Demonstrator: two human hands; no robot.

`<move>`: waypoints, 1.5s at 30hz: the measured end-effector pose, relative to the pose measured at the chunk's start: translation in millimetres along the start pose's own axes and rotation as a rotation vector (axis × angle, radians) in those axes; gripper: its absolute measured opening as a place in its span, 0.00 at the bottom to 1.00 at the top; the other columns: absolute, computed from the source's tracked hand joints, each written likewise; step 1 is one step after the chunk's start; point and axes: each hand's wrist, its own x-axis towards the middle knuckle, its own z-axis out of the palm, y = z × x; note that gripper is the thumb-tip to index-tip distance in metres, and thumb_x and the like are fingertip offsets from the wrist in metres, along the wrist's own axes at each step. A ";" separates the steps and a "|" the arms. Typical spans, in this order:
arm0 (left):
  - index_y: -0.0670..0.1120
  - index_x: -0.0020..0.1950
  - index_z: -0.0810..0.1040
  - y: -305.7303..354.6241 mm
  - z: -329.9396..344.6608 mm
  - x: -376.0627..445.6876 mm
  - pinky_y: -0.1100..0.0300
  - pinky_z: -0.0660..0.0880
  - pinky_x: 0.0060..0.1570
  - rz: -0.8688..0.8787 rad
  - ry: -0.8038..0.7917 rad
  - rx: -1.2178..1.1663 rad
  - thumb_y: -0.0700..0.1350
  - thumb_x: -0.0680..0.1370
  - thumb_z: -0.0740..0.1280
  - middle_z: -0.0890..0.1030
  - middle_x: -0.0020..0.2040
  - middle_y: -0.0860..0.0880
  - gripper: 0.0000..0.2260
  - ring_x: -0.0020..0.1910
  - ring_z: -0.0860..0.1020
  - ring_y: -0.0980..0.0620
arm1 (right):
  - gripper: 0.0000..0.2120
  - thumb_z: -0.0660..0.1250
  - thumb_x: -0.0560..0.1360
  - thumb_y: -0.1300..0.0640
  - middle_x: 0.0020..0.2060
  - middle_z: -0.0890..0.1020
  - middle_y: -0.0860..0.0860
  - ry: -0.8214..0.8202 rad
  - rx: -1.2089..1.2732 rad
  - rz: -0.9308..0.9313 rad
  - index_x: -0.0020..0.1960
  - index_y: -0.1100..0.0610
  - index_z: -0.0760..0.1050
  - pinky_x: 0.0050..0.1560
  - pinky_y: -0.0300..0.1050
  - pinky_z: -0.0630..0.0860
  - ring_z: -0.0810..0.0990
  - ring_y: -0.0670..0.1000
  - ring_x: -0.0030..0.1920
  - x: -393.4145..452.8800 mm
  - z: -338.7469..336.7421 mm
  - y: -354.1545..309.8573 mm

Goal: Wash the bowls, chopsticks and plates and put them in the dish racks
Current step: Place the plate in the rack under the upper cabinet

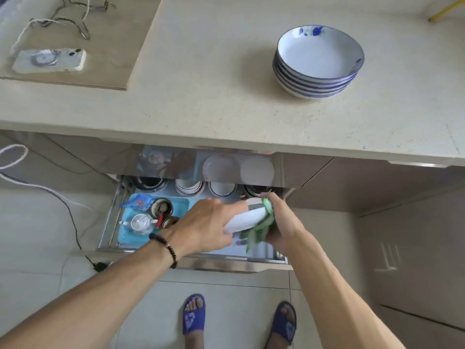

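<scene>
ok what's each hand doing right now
Left hand: grips a white plate over the drawer rack.
Right hand: holds a green cloth against the plate.

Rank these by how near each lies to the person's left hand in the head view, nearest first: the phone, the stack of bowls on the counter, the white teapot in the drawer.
From the left hand:
1. White teapot, in the open drawer, just left of the hand.
2. Stack of bowls, up on the counter, to the right.
3. Phone, at the counter's far left.
</scene>
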 end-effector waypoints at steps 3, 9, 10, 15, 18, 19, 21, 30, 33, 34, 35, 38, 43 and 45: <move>0.51 0.49 0.75 -43.3 32.8 1.7 0.56 0.62 0.36 0.100 -0.001 0.025 0.44 0.70 0.66 0.78 0.34 0.47 0.09 0.35 0.69 0.42 | 0.16 0.64 0.71 0.58 0.41 0.79 0.63 0.157 -0.056 0.006 0.54 0.67 0.77 0.50 0.64 0.80 0.82 0.65 0.41 26.0 9.4 18.6; 0.53 0.71 0.67 -105.4 92.6 -10.2 0.60 0.63 0.70 -0.405 0.028 -0.536 0.50 0.67 0.81 0.69 0.71 0.60 0.37 0.73 0.66 0.56 | 0.05 0.62 0.69 0.63 0.33 0.78 0.61 0.307 -0.186 -0.021 0.37 0.64 0.74 0.44 0.63 0.83 0.85 0.69 0.41 75.4 19.2 68.9; 0.55 0.73 0.63 -110.0 101.3 -10.6 0.61 0.66 0.66 -0.549 0.011 -0.703 0.55 0.67 0.81 0.70 0.66 0.64 0.40 0.68 0.69 0.58 | 0.07 0.60 0.72 0.65 0.31 0.77 0.60 0.330 -0.203 -0.015 0.36 0.63 0.72 0.39 0.55 0.83 0.85 0.66 0.37 84.6 17.9 77.5; 0.43 0.64 0.72 -142.3 160.9 4.4 0.49 0.84 0.44 -0.973 0.118 -1.121 0.42 0.77 0.71 0.80 0.56 0.44 0.18 0.44 0.84 0.47 | 0.09 0.61 0.73 0.65 0.33 0.77 0.59 0.360 -0.338 0.007 0.34 0.60 0.73 0.44 0.60 0.82 0.84 0.69 0.45 131.9 15.5 122.5; 0.43 0.59 0.74 -164.1 192.0 10.5 0.55 0.83 0.34 -1.057 0.087 -1.184 0.31 0.76 0.68 0.80 0.53 0.42 0.14 0.41 0.84 0.43 | 0.06 0.66 0.72 0.63 0.36 0.80 0.60 0.378 -0.583 0.047 0.38 0.63 0.77 0.48 0.58 0.83 0.84 0.64 0.44 163.1 13.2 140.1; 0.43 0.58 0.75 -173.8 204.4 12.2 0.55 0.83 0.35 -1.070 0.083 -1.181 0.30 0.75 0.69 0.80 0.54 0.43 0.14 0.45 0.84 0.41 | 0.06 0.67 0.72 0.62 0.38 0.81 0.61 0.368 -0.642 0.059 0.41 0.65 0.79 0.49 0.58 0.83 0.84 0.63 0.44 174.5 12.7 144.4; 0.45 0.53 0.76 -192.6 225.6 15.8 0.56 0.83 0.34 -1.094 0.080 -1.161 0.29 0.74 0.69 0.80 0.55 0.42 0.14 0.50 0.83 0.40 | 0.10 0.69 0.72 0.59 0.42 0.82 0.61 0.353 -0.739 0.089 0.49 0.66 0.80 0.51 0.53 0.82 0.84 0.63 0.49 198.8 13.4 152.5; 0.45 0.57 0.73 -252.4 303.4 37.7 0.47 0.84 0.40 -1.160 0.072 -1.086 0.27 0.71 0.73 0.78 0.59 0.41 0.21 0.54 0.80 0.39 | 0.19 0.69 0.77 0.55 0.58 0.79 0.60 0.308 -0.954 0.216 0.62 0.64 0.72 0.49 0.42 0.72 0.79 0.58 0.58 285.9 11.3 189.7; 0.48 0.57 0.72 -259.6 320.4 45.4 0.46 0.83 0.43 -1.128 0.049 -1.045 0.28 0.71 0.74 0.77 0.57 0.43 0.22 0.56 0.79 0.39 | 0.10 0.69 0.77 0.56 0.51 0.79 0.58 0.326 -0.943 0.248 0.48 0.61 0.70 0.45 0.41 0.72 0.79 0.57 0.49 303.4 5.5 202.1; 0.48 0.56 0.72 -260.7 325.0 48.4 0.45 0.83 0.45 -1.119 0.049 -1.036 0.28 0.71 0.74 0.77 0.56 0.44 0.23 0.56 0.78 0.39 | 0.10 0.68 0.77 0.56 0.48 0.77 0.57 0.334 -0.932 0.258 0.46 0.60 0.68 0.44 0.40 0.71 0.77 0.55 0.47 308.7 2.7 205.7; 0.49 0.56 0.71 -261.6 329.0 51.1 0.44 0.83 0.45 -1.108 0.049 -1.026 0.28 0.71 0.74 0.76 0.55 0.45 0.23 0.56 0.78 0.40 | 0.11 0.68 0.78 0.56 0.47 0.76 0.56 0.340 -0.923 0.258 0.47 0.60 0.68 0.44 0.40 0.71 0.76 0.55 0.46 313.0 0.4 208.5; 0.51 0.58 0.73 -266.0 337.4 58.5 0.44 0.83 0.45 -1.068 0.042 -0.951 0.29 0.72 0.74 0.76 0.54 0.47 0.24 0.53 0.78 0.42 | 0.15 0.69 0.78 0.53 0.50 0.76 0.56 0.344 -0.920 0.267 0.58 0.62 0.71 0.45 0.42 0.71 0.76 0.56 0.48 326.9 -3.8 216.3; 0.50 0.65 0.75 -279.8 346.8 65.5 0.45 0.84 0.41 -1.051 0.028 -0.881 0.29 0.71 0.74 0.77 0.57 0.46 0.28 0.55 0.79 0.40 | 0.24 0.69 0.79 0.48 0.58 0.78 0.59 0.339 -0.926 0.269 0.65 0.64 0.70 0.49 0.44 0.74 0.78 0.59 0.56 347.7 -3.7 228.8; 0.52 0.62 0.75 -284.9 352.3 67.7 0.43 0.84 0.39 -1.046 0.028 -0.867 0.28 0.70 0.74 0.77 0.58 0.46 0.27 0.56 0.79 0.39 | 0.24 0.69 0.79 0.47 0.61 0.78 0.60 0.353 -0.927 0.260 0.66 0.63 0.69 0.56 0.46 0.75 0.78 0.60 0.60 353.4 -4.2 231.8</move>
